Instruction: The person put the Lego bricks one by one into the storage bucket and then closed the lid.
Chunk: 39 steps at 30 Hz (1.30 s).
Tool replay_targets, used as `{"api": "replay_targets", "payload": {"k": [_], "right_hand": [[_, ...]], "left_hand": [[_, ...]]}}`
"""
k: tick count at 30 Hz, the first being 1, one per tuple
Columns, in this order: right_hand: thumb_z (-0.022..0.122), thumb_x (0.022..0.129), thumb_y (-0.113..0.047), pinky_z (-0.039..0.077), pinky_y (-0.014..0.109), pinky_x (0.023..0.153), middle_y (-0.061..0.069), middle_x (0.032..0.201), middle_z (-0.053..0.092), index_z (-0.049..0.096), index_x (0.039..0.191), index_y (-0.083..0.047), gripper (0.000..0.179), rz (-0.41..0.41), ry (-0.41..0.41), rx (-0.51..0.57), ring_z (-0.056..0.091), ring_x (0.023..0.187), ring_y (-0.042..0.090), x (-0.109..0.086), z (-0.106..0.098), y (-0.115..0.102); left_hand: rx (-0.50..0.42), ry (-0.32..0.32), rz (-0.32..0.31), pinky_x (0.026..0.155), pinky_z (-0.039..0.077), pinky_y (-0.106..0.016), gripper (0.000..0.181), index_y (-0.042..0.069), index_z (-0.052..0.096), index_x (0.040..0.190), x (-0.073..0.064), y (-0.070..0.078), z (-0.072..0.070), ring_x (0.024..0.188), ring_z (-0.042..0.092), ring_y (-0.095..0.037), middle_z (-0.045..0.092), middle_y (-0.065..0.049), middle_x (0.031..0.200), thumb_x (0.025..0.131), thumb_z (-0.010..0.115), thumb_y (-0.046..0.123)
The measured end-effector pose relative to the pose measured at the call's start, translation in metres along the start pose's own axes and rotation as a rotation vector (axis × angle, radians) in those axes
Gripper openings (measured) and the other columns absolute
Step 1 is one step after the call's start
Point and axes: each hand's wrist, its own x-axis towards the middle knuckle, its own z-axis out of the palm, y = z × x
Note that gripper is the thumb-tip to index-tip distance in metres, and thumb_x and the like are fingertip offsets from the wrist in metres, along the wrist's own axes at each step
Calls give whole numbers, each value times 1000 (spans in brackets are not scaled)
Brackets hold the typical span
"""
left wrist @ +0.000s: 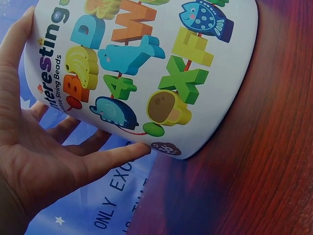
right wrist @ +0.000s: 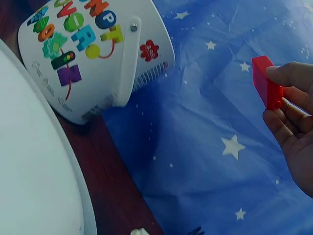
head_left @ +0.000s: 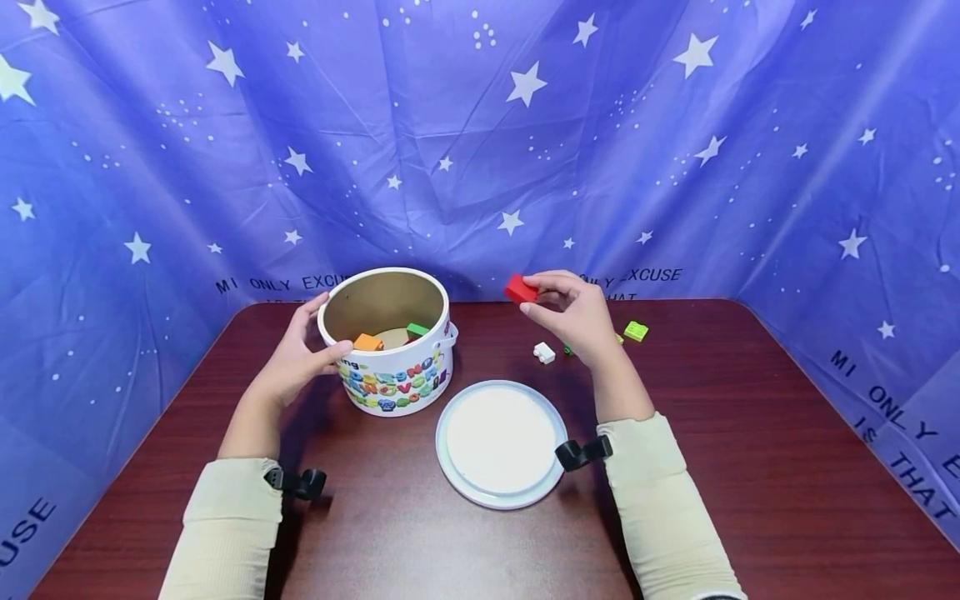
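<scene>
Table: dark reddish-brown wood [head_left: 405,517], streaked grain, pale glare toward its near side; far corners rounded. Lid: white and round [head_left: 502,437], flat near the middle of the table. Backdrop: blue-violet cloth [head_left: 442,217], creased, rising behind the table's far edge and along both its sides. Print: white stars [head_left: 527,84] of mixed sizes, small dots between. Black lettering [head_left: 273,286] just above the table's far edge, partly hidden; "ONLY" legible; more beside the table's right edge.
</scene>
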Motion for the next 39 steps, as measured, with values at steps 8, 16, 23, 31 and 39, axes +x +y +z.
{"api": "replay_targets", "payload": {"k": [8,16,23,31,39], "right_hand": [[79,80,-3,57,25,76,10,115,65,71,111,2,33,-37,-55,10,65,90,20,12,19,-13],[79,78,-2,57,33,83,9,110,67,73,108,1,31,-66,-97,20,66,88,22,28,43,-24],[79,78,-3,56,37,87,9,109,67,73,108,0,30,-78,-150,5,65,89,22,44,61,-25],[80,79,-7,57,29,84,9,109,67,73,110,-2,32,-50,-234,-125,64,93,23,59,88,-25],[79,80,-6,57,23,81,10,105,68,73,110,-3,31,-7,-294,-173,68,91,23,68,108,-24]], "left_hand": [[-1,0,-4,71,59,-39,88,16,8,156,0,0,0,130,32,-42,22,-21,153,90,66,9],[1,2,-2,71,59,-39,88,17,8,156,0,-1,0,129,32,-42,22,-21,153,90,66,10],[4,0,-1,72,59,-40,87,17,8,156,-1,0,1,130,31,-42,22,-20,153,91,65,9],[5,-6,-6,72,59,-39,88,18,6,156,-2,-1,-2,129,32,-44,21,-22,152,91,65,11],[8,-15,-3,73,59,-43,86,19,8,155,0,0,0,128,34,-44,22,-22,151,91,65,11]]}}
